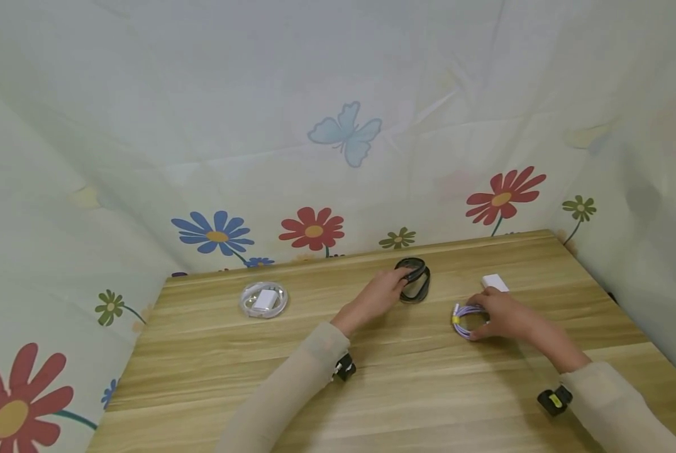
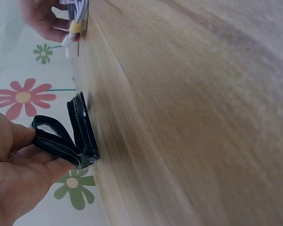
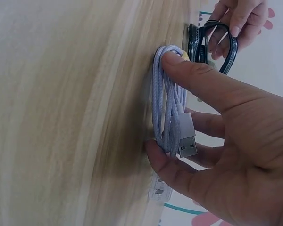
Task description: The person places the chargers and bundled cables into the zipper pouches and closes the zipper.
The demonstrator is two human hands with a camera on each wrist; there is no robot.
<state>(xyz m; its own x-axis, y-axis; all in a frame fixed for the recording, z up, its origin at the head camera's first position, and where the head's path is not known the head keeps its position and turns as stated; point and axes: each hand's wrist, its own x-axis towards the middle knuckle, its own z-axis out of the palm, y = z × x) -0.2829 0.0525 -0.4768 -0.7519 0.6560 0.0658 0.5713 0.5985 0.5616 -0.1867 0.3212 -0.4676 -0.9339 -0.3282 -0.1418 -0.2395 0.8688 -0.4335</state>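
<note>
In the head view, my left hand (image 1: 376,293) pinches one half of an opened black-rimmed zip case (image 1: 426,284) near the table's back edge. The left wrist view shows its two hinged halves spread in a V, the lower one touching the table. Further right, my right hand (image 1: 510,314) holds a coiled lilac USB cable (image 1: 458,329) bound with a yellow tie (image 1: 456,319). From the right wrist view, thumb and fingers grip the coil on opposite sides, and its metal USB plug (image 3: 187,146) hangs at the palm side. A white charger block (image 1: 495,283) lies behind that hand.
On the left of the wooden table (image 1: 213,371) lies a round coil of white cable (image 1: 246,306) with a white plug adapter (image 1: 266,299) inside its ring. A flower-printed curtain (image 1: 258,157) stands behind the table and along both sides.
</note>
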